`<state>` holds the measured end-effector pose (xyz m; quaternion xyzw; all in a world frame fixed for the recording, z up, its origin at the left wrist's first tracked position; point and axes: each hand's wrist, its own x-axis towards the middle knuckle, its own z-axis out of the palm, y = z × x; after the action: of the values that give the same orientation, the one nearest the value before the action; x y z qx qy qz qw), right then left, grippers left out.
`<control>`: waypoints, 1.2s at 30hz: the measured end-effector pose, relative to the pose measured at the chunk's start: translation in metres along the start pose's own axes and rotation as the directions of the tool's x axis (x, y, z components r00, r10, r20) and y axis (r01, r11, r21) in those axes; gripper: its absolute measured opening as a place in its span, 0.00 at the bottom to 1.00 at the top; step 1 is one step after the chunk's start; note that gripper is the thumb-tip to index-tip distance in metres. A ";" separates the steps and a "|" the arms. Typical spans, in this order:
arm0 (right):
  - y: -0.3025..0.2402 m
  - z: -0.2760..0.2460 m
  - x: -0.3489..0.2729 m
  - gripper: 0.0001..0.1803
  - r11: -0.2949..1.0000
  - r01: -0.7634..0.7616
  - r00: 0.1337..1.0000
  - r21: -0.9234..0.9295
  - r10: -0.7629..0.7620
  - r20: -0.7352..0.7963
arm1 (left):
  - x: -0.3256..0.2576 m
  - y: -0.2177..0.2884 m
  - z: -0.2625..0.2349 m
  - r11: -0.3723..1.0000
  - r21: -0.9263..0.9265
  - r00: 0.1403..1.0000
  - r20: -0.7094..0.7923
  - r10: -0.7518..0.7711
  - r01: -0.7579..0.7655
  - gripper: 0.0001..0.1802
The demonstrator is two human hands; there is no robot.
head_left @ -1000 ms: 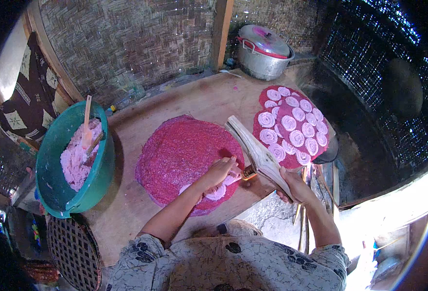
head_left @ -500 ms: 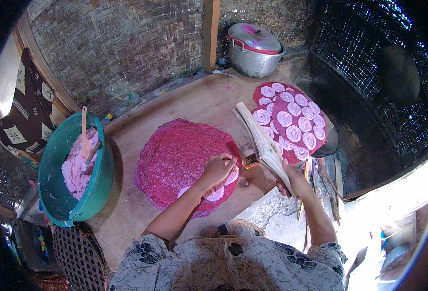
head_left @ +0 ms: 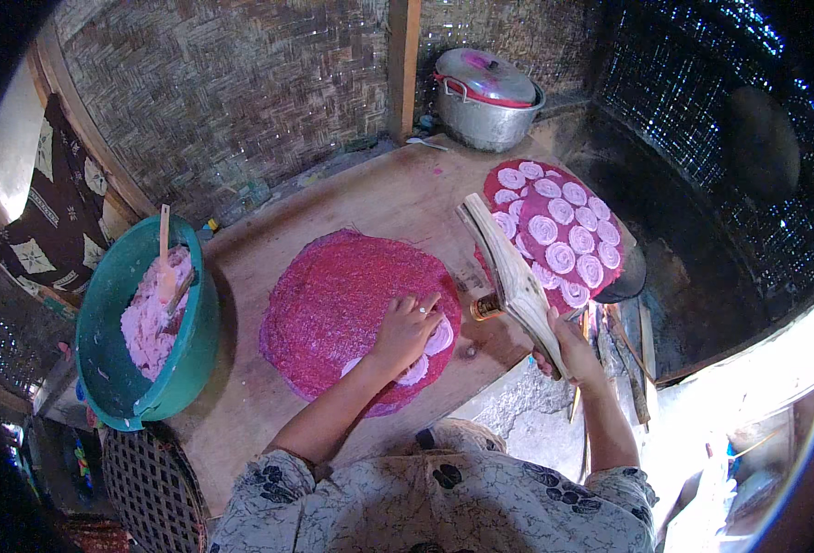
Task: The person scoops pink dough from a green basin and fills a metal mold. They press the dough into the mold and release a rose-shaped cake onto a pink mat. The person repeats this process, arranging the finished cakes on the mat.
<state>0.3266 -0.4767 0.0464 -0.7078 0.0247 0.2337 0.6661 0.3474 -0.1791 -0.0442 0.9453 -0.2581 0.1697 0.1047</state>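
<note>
In my right hand is a long pale wooden press, gripped at its near end and slanting up to the far left. A short amber-brown cylinder juts from its left side, just off the mat's edge. My left hand lies over the right part of a round red woven mat, fingers apart and nothing visible in them. By that hand sit several pale pink dough spirals, partly covered by the hand and forearm.
Another red mat full of pink spirals lies at the table's far right. A green basin of pink dough with a spatula stands left. A lidded metal pot is at the back, firewood right of the wooden table.
My left fingers have spread from a closer bunch and the hand has shifted slightly. The wooden press has moved a little to the right in my right hand.
</note>
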 end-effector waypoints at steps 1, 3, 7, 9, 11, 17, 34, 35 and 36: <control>0.000 0.000 -0.001 0.33 1.000 0.008 1.000 0.004 -0.008 -0.002 | -0.002 0.000 0.000 1.000 -0.014 1.000 0.004 -0.013 0.013 0.14; -0.001 0.001 -0.003 0.33 1.000 0.015 1.000 0.009 -0.015 -0.001 | -0.004 0.000 0.000 0.999 -0.033 0.999 0.047 -0.014 0.016 0.15; -0.007 0.005 -0.006 0.32 0.999 0.040 0.999 -0.019 -0.040 0.023 | 0.001 -0.001 -0.011 0.999 -0.046 0.993 0.121 0.003 0.003 0.17; -0.015 0.009 -0.009 0.32 0.997 0.059 0.997 -0.042 -0.057 0.052 | 0.008 -0.003 -0.028 0.995 -0.093 0.998 0.049 -0.042 0.047 0.18; -0.027 0.014 -0.013 0.32 0.996 0.041 0.997 -0.080 -0.035 0.076 | 0.014 -0.005 -0.054 0.973 -0.188 0.987 -0.065 -0.148 0.134 0.20; -0.071 0.064 -0.021 0.32 0.781 0.483 0.837 -0.395 -0.280 0.470 | 0.001 0.020 -0.148 0.558 -0.750 0.900 0.435 0.011 0.356 0.18; -0.165 0.259 0.000 0.41 -0.028 0.803 -0.557 0.595 -0.391 0.733 | -0.106 0.057 -0.237 -0.213 -0.909 0.846 0.412 -0.338 0.358 0.06; -0.169 0.265 -0.023 0.41 0.019 0.743 -0.613 0.669 -0.383 0.691 | -0.113 0.047 -0.248 0.004 -0.938 0.882 0.324 -0.342 0.347 0.06; -0.173 0.271 -0.041 0.41 0.060 0.749 -0.622 0.660 -0.283 0.731 | -0.120 0.039 -0.257 0.231 -0.920 0.916 0.232 -0.329 0.316 0.07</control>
<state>0.2698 -0.2102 0.2216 -0.2763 -0.9099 0.0920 0.2955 0.1612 -0.0845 0.1512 0.7326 -0.1070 -0.0341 0.6713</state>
